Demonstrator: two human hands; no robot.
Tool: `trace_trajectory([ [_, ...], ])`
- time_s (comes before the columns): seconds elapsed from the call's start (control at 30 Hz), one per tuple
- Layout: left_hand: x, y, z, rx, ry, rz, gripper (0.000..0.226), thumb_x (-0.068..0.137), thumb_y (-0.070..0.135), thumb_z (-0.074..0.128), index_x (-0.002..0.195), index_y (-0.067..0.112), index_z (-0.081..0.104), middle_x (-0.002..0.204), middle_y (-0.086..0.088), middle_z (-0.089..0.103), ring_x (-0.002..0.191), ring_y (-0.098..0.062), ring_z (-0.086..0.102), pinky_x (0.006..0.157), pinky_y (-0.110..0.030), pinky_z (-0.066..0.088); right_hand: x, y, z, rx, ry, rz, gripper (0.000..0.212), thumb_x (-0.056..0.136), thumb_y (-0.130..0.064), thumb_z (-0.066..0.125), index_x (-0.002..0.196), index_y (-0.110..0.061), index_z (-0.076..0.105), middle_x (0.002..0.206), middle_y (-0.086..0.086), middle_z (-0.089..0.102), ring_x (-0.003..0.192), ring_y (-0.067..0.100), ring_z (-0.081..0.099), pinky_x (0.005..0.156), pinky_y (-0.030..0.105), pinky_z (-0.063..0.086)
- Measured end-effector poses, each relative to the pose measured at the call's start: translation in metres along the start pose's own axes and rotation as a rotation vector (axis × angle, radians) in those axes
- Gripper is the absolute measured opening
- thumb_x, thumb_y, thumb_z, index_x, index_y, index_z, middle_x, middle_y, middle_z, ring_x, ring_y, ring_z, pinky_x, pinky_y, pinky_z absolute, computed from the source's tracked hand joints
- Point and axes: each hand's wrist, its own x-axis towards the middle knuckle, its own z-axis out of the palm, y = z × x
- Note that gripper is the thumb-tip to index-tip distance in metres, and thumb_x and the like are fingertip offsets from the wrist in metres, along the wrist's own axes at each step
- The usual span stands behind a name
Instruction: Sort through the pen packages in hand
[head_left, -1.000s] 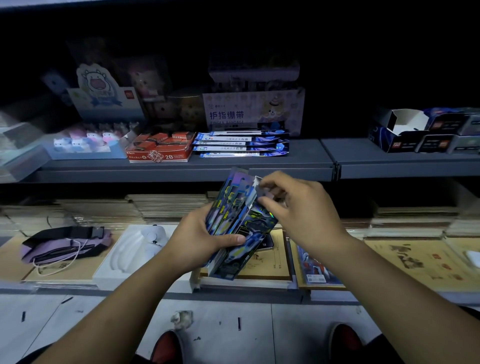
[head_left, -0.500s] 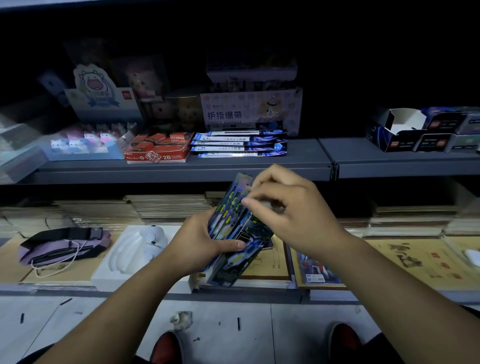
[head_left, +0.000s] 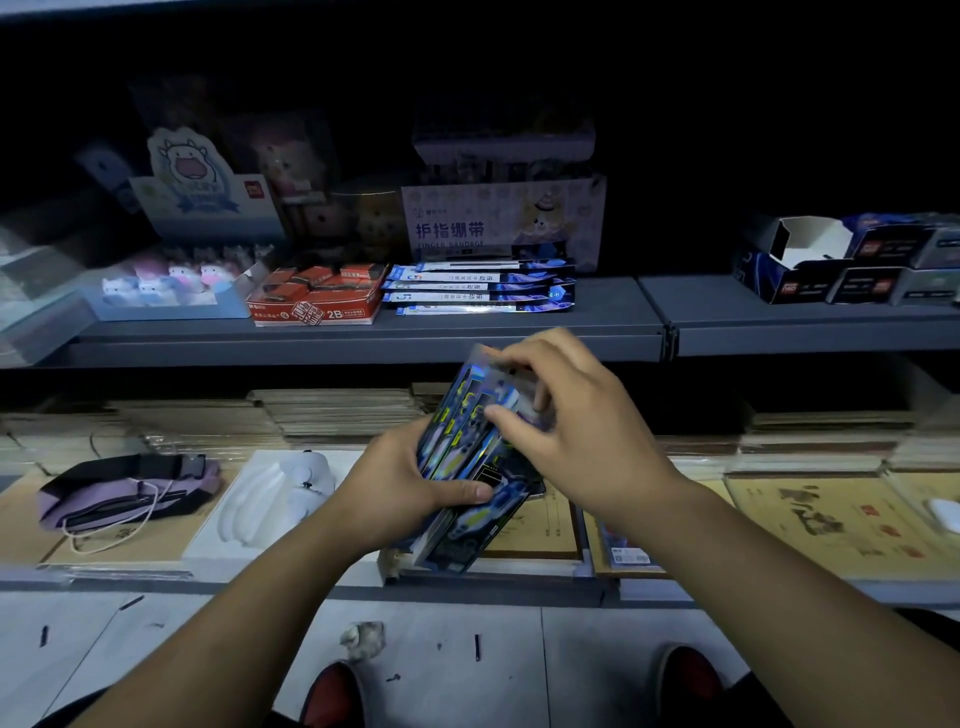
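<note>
The left hand (head_left: 410, 486) grips a bundle of glossy blue-and-yellow blister packs (head_left: 470, 467) low down, thumb laid across the front face and fingers wrapped behind, so the packs stand tilted with their long axis running from lower left, near the edge of the bottom shelf, up to the right. The right hand (head_left: 576, 426) is at the upper end of that axis — its fingertips curled over and pinching the top edge of the packs, apparently at the frontmost one, though how many it has between thumb and fingers I cannot tell. So the free length of the bundle lies between the two hands, the left at the base, the right closer to the top and to the grey shelf (head_left: 519, 332) just above and behind. On that shelf a row of similar flat blue packs (head_left: 478, 288) lies stacked on its side, next to a red box of 2B erasers (head_left: 317, 301) and a tray of small cow figures (head_left: 166, 291); a finger-bandage display box (head_left: 504, 223) stands behind. Below the hands, the bottom shelf holds tan copybooks (head_left: 831, 519), a white moulded tray (head_left: 270, 499) and a purple pouch (head_left: 124, 488) well off to the left. The room is dim, and red shoe tips show on a pale tiled floor (head_left: 156, 649).
</note>
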Motion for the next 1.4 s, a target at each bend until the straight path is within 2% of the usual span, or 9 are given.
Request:
trace_trajectory([
  [0.1, -0.002, 0.002, 0.000, 0.008, -0.020, 0.002, 0.049, 0.069, 0.024, 0.093, 0.111, 0.024, 0.068, 0.099, 0.007, 0.079, 0.092, -0.011, 0.076, 0.088, -0.039, 0.060, 0.001, 0.002, 0.001, 0.062, 0.056, 0.021, 0.026, 0.093, -0.024, 0.075, 0.116, -0.016, 0.067, 0.100, -0.008, 0.055, 0.078, 0.003, 0.052, 0.074, 0.011, 0.036],
  [0.33, -0.001, 0.001, -0.001, 0.019, -0.028, 0.009, 0.047, 0.070, 0.027, 0.093, 0.109, 0.024, 0.068, 0.100, 0.005, 0.079, 0.093, -0.013, 0.075, 0.091, -0.046, 0.059, 0.005, 0.001, -0.002, 0.175, 0.069, -0.033, 0.014, 0.088, -0.017, 0.081, 0.083, -0.014, 0.068, 0.087, -0.005, 0.057, 0.078, 0.012, 0.054, 0.069, 0.017, 0.040],
  [0.53, 0.000, 0.002, -0.001, -0.040, -0.027, -0.009, 0.050, 0.070, 0.021, 0.092, 0.114, 0.019, 0.069, 0.105, 0.004, 0.079, 0.097, -0.016, 0.076, 0.094, -0.045, 0.058, 0.007, 0.009, -0.003, 0.273, 0.143, -0.054, 0.008, 0.092, -0.012, 0.076, 0.098, -0.011, 0.081, 0.090, -0.003, 0.070, 0.084, 0.011, 0.066, 0.074, 0.034, 0.054],
  [0.7, -0.001, 0.003, 0.000, -0.030, -0.023, -0.006, 0.049, 0.072, 0.021, 0.091, 0.115, 0.021, 0.069, 0.104, 0.006, 0.079, 0.095, -0.013, 0.076, 0.092, -0.043, 0.059, 0.008, 0.005, -0.010, 0.327, 0.342, -0.034, 0.013, 0.093, -0.010, 0.074, 0.103, -0.009, 0.081, 0.095, 0.001, 0.070, 0.089, 0.011, 0.067, 0.078, 0.030, 0.055],
  [0.8, -0.002, 0.002, -0.001, -0.019, -0.018, 0.003, 0.049, 0.072, 0.023, 0.091, 0.115, 0.022, 0.068, 0.104, 0.007, 0.079, 0.096, -0.012, 0.075, 0.093, -0.043, 0.059, 0.008, 0.001, -0.015, 0.461, 0.248, 0.068, 0.009, 0.094, -0.009, 0.072, 0.103, -0.010, 0.076, 0.092, 0.003, 0.072, 0.084, 0.016, 0.070, 0.076, 0.032, 0.057],
  [1.0, -0.003, 0.006, -0.001, -0.064, -0.001, -0.001, 0.046, 0.074, 0.018, 0.089, 0.115, 0.021, 0.067, 0.104, 0.004, 0.079, 0.097, -0.014, 0.075, 0.093, -0.043, 0.059, 0.006, -0.011, -0.007, 0.926, 0.053, 0.339, 0.036, 0.087, 0.001, 0.076, 0.114, -0.007, 0.053, 0.093, 0.021, 0.071, 0.059, 0.027, 0.066, 0.048, 0.034, 0.050],
  [1.17, -0.005, 0.009, -0.001, -0.071, 0.016, 0.012, 0.042, 0.075, 0.014, 0.088, 0.112, 0.024, 0.069, 0.101, 0.006, 0.079, 0.096, -0.012, 0.075, 0.089, -0.038, 0.060, 0.001, -0.008, 0.001, 0.686, -0.152, 0.316, 0.017, 0.086, -0.012, 0.081, 0.101, -0.017, 0.073, 0.075, 0.017, 0.074, 0.061, 0.038, 0.065, 0.052, 0.033, 0.051],
  [1.27, -0.005, 0.008, -0.003, -0.075, 0.042, -0.018, 0.041, 0.073, 0.018, 0.089, 0.109, 0.024, 0.070, 0.098, 0.006, 0.079, 0.094, -0.013, 0.076, 0.087, -0.037, 0.059, 0.004, -0.008, -0.001, 0.716, -0.014, 0.318, 0.008, 0.088, -0.014, 0.078, 0.095, -0.012, 0.074, 0.073, 0.020, 0.073, 0.059, 0.040, 0.063, 0.052, 0.033, 0.051],
  [1.4, -0.004, 0.009, -0.005, -0.072, 0.062, -0.054, 0.037, 0.073, 0.021, 0.090, 0.105, 0.023, 0.070, 0.093, 0.008, 0.080, 0.085, -0.009, 0.076, 0.077, -0.032, 0.058, 0.015, -0.001, -0.021, 0.857, 0.335, 0.304, 0.004, 0.093, -0.004, 0.071, 0.095, -0.004, 0.067, 0.071, 0.012, 0.071, 0.054, 0.020, 0.062, 0.047, 0.027, 0.050],
])
